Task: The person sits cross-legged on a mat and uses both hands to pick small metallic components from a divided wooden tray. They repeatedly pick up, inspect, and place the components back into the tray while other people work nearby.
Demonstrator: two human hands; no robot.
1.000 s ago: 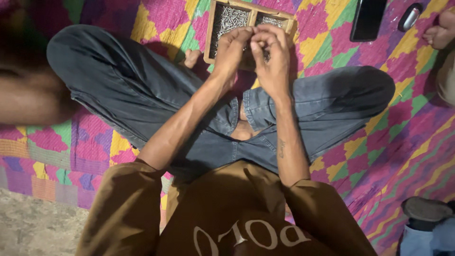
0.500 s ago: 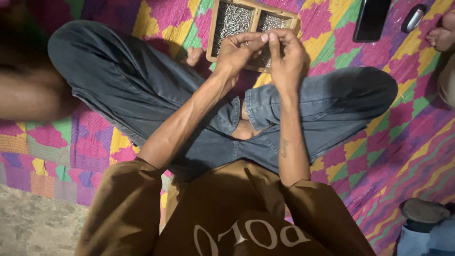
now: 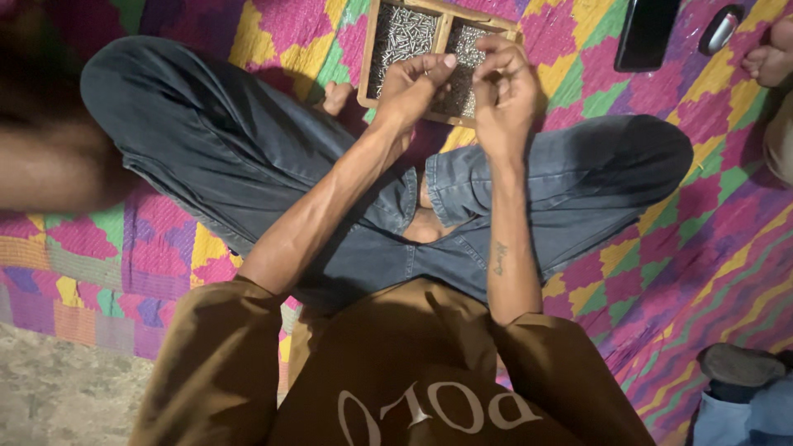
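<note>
The person sits cross-legged in dark grey trousers on a patchwork quilt of pink, yellow, green and purple cloth (image 3: pixel 248 41), which covers the floor. At twelve o'clock from the knees lies a shallow wooden tray with a middle divider (image 3: pixel 443 33), both compartments full of small silvery metal pieces (image 3: pixel 405 33). Both hands are raised just above the tray's right compartment and hide much of it. The left hand (image 3: pixel 413 87) is pinched, thumb against forefinger, on something thin and small; it may be one of the metal pieces, but it is too tiny to be sure. The right hand (image 3: pixel 504 87) is curled loosely beside it at three o'clock, fingertips bent toward the left hand's pinch, and I cannot tell whether it holds anything.

At one o'clock from the tray a flat black phone (image 3: pixel 648 33) lies on the quilt, with a small dark oval object with a shiny face (image 3: pixel 720 29) farther at two o'clock. Another person's bare foot (image 3: pixel 768 58) shows at the right edge. A blurred forearm (image 3: pixel 58 169) crosses the view at nine o'clock, and a grey shoe (image 3: pixel 739 363) sits at four o'clock.
</note>
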